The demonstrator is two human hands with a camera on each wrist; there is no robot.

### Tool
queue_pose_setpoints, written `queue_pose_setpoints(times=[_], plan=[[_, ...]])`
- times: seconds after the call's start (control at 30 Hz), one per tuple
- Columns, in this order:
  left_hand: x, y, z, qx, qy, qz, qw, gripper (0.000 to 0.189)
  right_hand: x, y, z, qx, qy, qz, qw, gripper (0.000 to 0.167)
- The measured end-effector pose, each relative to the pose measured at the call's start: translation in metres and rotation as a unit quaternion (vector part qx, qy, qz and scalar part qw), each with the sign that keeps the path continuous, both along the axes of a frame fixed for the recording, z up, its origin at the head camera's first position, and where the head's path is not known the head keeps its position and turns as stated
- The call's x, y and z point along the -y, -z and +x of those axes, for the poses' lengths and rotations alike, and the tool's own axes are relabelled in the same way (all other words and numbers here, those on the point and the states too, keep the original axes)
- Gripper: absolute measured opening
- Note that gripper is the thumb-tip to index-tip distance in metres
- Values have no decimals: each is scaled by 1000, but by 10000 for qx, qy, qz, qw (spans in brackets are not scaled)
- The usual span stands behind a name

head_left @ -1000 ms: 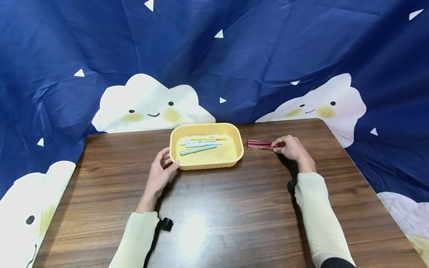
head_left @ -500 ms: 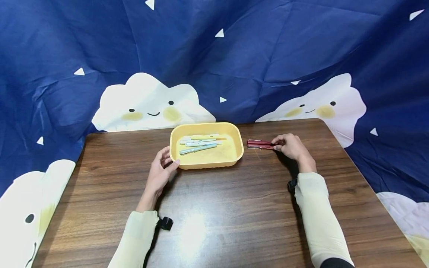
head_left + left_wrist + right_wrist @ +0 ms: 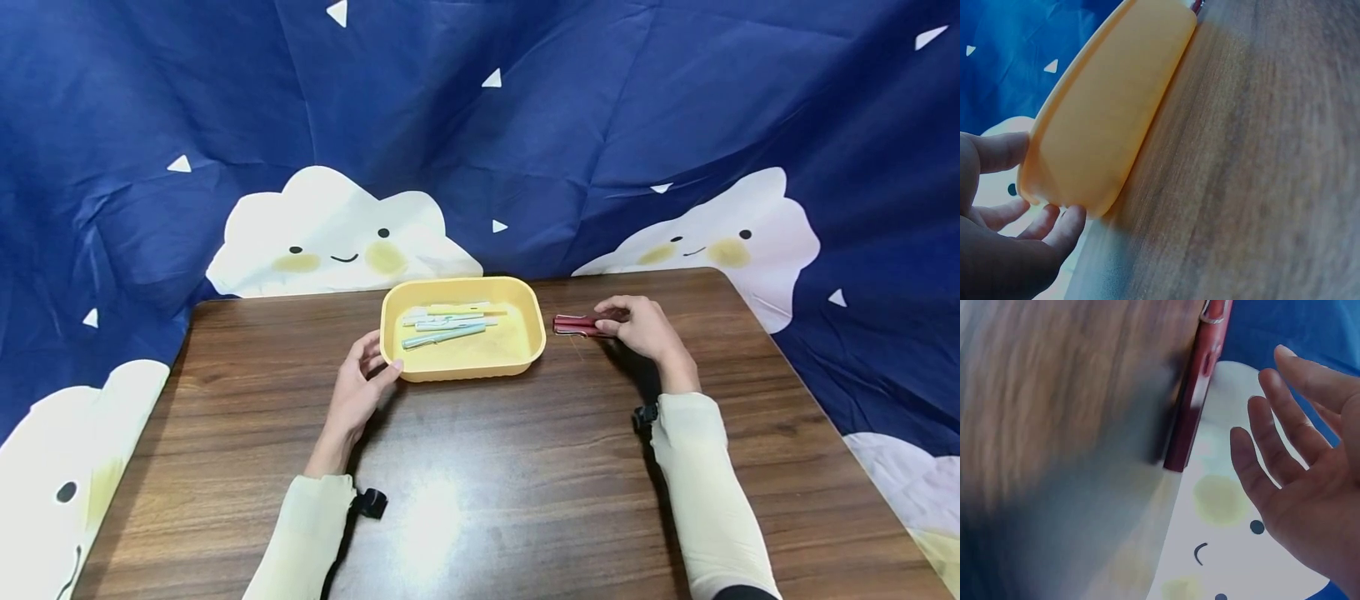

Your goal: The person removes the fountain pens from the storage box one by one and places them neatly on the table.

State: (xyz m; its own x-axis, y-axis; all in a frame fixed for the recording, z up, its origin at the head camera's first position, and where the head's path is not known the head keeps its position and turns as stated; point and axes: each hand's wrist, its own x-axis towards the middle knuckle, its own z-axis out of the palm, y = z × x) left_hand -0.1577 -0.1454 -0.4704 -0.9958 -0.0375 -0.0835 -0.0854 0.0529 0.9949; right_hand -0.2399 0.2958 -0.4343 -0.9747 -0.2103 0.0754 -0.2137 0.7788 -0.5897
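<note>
A shallow yellow plastic box (image 3: 510, 358) stands at the back middle of the table, with several pens (image 3: 444, 336) in light blue, white and yellow lying inside. My left hand (image 3: 356, 392) holds its left front corner, thumb at the front and fingers along the end wall; the left wrist view shows these fingertips (image 3: 1067, 228) against the box. Right of the box, two dark red pens (image 3: 573, 322) with metal clips lie side by side. Over their right ends is my right hand (image 3: 643, 329). In the right wrist view its fingers are spread, apart from the red pen (image 3: 1192, 412).
The brown wood-grain table (image 3: 525, 467) carries a bright light reflection near its front. A blue curtain (image 3: 525, 167) with printed clouds hangs right behind the table's back edge. Black cameras (image 3: 370, 503) are strapped at both wrists.
My right hand has shifted slightly left over the red pens and its fingers have come away from their right ends. The left hand and the box stay where they were.
</note>
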Motion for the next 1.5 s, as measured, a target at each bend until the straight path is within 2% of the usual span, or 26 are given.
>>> queue_pose_setpoints(times=[0.47,0.8,1.27,1.5], plan=[[1,0,2,14,-1,-41,10000,64,39,-16,11,-205,-217,-941,9951,25],[1,0,3,11,5,-44,10000,64,67,-22,14,-247,-659,-1313,9888,26],[1,0,2,-25,-44,-33,10000,64,99,-23,14,-391,-1194,-1317,9833,22],[0,1,0,9,-1,-38,10000,64,118,-19,10,-344,-1552,-1421,9770,20]])
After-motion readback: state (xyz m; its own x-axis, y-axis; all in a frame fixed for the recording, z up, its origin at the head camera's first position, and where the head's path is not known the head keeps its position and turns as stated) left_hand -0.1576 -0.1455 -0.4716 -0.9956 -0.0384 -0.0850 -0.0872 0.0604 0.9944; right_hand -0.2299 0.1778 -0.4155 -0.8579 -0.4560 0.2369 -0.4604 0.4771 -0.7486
